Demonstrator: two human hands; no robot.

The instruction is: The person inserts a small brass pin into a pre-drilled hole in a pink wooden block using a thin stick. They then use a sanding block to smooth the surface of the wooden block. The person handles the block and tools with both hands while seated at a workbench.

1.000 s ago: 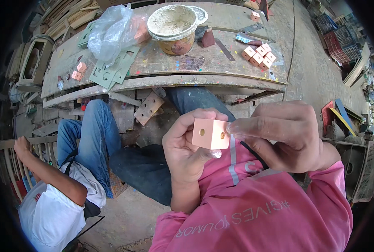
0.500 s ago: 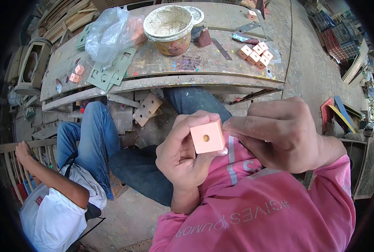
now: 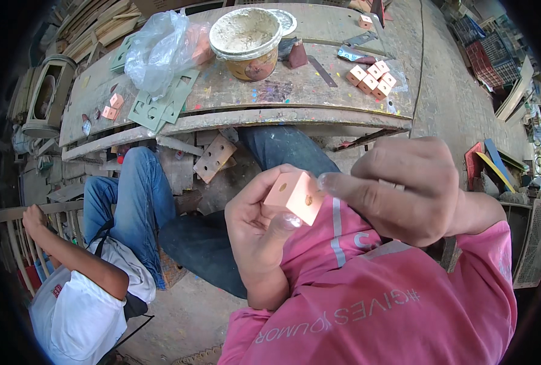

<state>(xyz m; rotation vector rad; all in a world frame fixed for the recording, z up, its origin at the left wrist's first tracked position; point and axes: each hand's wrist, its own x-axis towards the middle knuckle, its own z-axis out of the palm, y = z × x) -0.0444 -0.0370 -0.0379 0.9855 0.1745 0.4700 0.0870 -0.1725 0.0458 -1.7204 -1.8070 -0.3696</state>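
A pale pink wooden block with round holes in its faces is gripped in my left hand, between the fingers behind it and the thumb along its lower edge. The hole on its right-hand face has a rough, brownish rim. Just to the right is my right hand, its index fingertip close against the block's upper right edge; whether they touch I cannot tell. Its other fingers are curled in, and a small pale sliver shows between them, too little to name.
On the bench stand a bucket of whitish paste, a plastic bag, green stencils and several pink blocks. A holed wooden board lies below. A person in a white shirt sits at left.
My left hand has turned the block, so two holed faces now show instead of one. My right index finger has straightened toward the block from a pinch.
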